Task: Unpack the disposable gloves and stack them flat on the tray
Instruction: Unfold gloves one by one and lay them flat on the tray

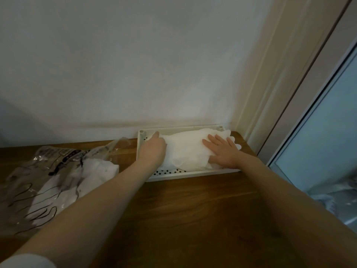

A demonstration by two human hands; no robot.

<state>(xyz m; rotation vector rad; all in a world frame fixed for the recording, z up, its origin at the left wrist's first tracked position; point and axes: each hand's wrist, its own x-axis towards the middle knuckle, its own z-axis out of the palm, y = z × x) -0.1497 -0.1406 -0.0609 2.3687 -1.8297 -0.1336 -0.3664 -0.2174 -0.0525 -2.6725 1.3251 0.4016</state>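
A white perforated tray (170,176) stands against the wall at the back of the wooden table. A pile of translucent white disposable gloves (186,148) lies in it, their fingers spilling over the right rim. My right hand (222,149) lies flat on the pile's right part with straight fingers. My left hand (153,149) rests on the pile's left end, its fingers bent downward at the glove cuffs; whether they pinch the gloves is hidden. To the left lies the clear printed glove bag (48,180), with more white gloves inside it.
The wooden table (193,219) runs toward me from the tray. A white wall rises right behind the tray. A door frame (270,93) and a glass panel (328,142) stand at the right, past the table's edge.
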